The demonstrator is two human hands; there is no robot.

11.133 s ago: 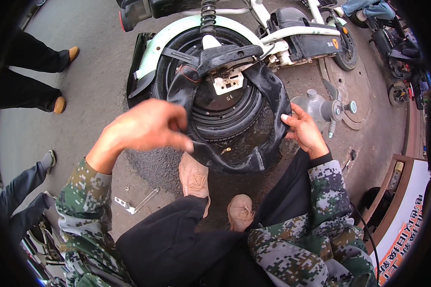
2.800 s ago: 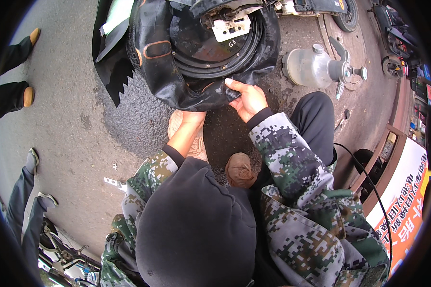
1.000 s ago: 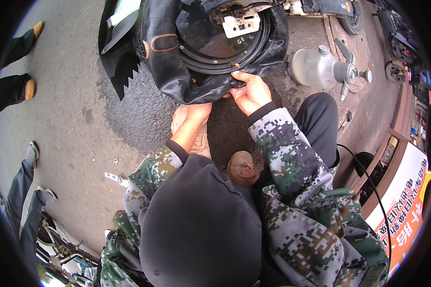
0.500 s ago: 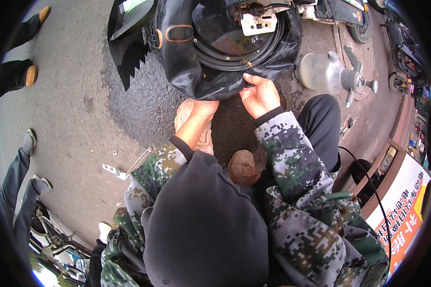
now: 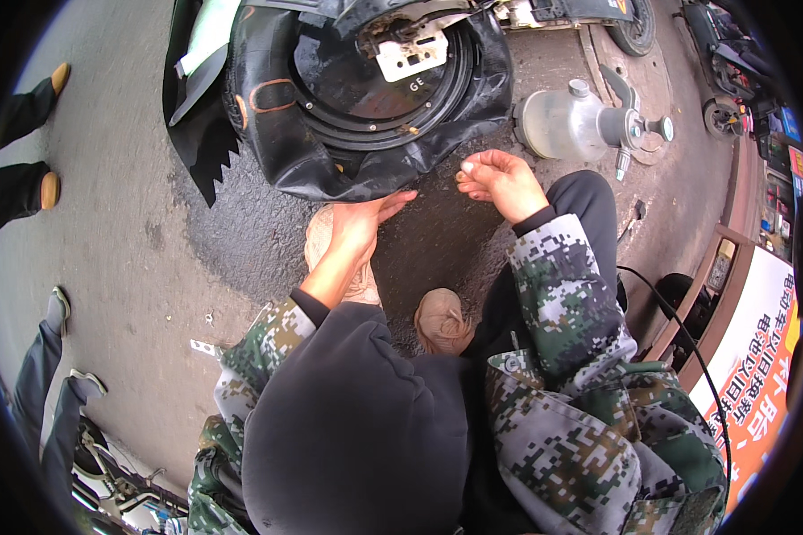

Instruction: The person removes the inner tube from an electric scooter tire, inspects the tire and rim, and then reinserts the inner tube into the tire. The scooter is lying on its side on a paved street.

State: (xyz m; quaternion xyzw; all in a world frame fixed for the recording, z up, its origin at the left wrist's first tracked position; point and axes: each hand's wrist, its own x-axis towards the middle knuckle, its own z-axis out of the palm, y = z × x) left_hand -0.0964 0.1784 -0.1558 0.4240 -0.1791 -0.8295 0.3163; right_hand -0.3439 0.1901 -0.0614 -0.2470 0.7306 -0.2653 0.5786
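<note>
A black inner tube (image 5: 272,147) hangs loosely around a scooter's wheel rim (image 5: 375,138). Orange lines are drawn on its left part. My left hand (image 5: 357,223) is at the tube's lower edge, partly under it, with the visible fingers stretched out to the right. Its thumb is hidden. My right hand (image 5: 504,183) is raised to the right of the tube and apart from it. Its fingers are curled and the thumb is bent in toward them; any small thing between the tips is too small to name.
A clear pressure sprayer (image 5: 553,125) lies right of the wheel. A jagged black plastic guard (image 5: 196,147) stands at its left. Wet pavement (image 5: 241,232) spreads below. A metal strip (image 5: 203,347) lies at left. Other people's legs (image 5: 31,192) show at the left edge, a signboard (image 5: 754,357) at right.
My right hand has come away from the tube's lower edge, moving right and down. My left hand's fingers now show stretched out. The wheel sits further up and left in view.
</note>
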